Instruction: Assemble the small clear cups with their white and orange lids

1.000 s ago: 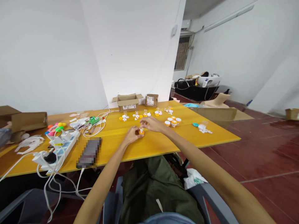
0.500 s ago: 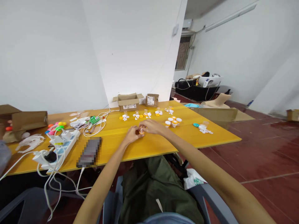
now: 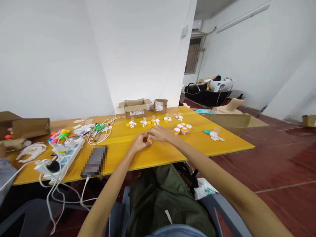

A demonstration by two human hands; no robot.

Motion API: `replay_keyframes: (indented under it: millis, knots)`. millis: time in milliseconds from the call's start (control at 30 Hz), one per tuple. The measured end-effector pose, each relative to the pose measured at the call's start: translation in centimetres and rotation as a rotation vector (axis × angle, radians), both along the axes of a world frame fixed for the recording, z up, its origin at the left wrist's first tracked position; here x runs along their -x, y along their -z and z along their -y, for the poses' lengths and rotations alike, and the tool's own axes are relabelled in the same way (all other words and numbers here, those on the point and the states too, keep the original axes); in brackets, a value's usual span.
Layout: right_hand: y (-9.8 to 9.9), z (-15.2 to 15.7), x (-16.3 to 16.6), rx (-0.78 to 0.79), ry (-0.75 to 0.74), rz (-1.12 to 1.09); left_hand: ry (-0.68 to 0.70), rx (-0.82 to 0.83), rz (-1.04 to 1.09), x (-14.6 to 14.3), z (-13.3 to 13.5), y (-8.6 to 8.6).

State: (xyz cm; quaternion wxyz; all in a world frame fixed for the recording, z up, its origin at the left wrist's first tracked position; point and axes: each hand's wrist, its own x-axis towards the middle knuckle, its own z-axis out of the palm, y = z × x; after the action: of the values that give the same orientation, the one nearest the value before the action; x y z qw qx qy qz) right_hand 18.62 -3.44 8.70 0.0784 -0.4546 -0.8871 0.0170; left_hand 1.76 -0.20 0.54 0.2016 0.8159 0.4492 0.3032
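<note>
Both my hands meet over the table around a small clear container with orange on it (image 3: pixel 149 139); its details are too small and partly hidden by fingers. My left hand (image 3: pixel 139 143) is wrapped round its left side, low over the tabletop. From the right and above, my right hand (image 3: pixel 157 134) closes its fingers on the container's upper part. A group of small jars with white and orange lids (image 3: pixel 182 128) stands right of my hands. Behind them lie several clusters of white pieces (image 3: pixel 144 122) with orange or white rings and clear cups.
On the yellow table's (image 3: pixel 158 154) right lie white pieces (image 3: pixel 216 136) and a teal ring (image 3: pixel 206 131). Cardboard boxes (image 3: pixel 134 108) stand against the wall. To the left are a phone (image 3: pixel 95 160), a power strip (image 3: pixel 71 158) with cables, and colourful balls (image 3: pixel 59 134).
My hands keep nearly the same place and hold on the container. At the far left edge, another person's sleeve has shifted slightly downward.
</note>
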Motion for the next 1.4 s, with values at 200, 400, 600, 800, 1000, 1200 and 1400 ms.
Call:
replay_keyframes:
  millis: [200, 400, 600, 800, 1000, 1200, 1400]
  knots:
    - [-0.6, 0.5, 0.3, -0.015, 0.045, 0.071, -0.001, 0.005, 0.007, 0.0, 0.2, -0.2]
    - [-0.6, 0.3, 0.6, -0.054, 0.089, 0.142, -0.013, 0.008, 0.012, 0.0, 0.2, -0.1]
    - [-0.9, 0.6, 1.2, -0.081, 0.133, 0.201, -0.019, 0.003, 0.028, 0.0, 0.0, 0.1]
    - [-1.2, 0.8, 1.2, -0.073, 0.140, 0.195, -0.018, 0.007, -0.001, 0.1, -0.1, 0.1]
    - [-1.1, 0.3, 0.7, -0.056, 0.038, 0.178, 0.012, -0.004, 0.011, 0.0, -0.1, 0.1]
    - [-0.4, -0.4, 1.0, -0.101, 0.063, 0.205, -0.014, 0.004, 0.007, 0.0, 0.0, 0.1]
    - [-0.6, 0.0, 1.2, -0.124, 0.106, 0.251, -0.009, -0.002, -0.020, 0.0, -0.1, 0.1]
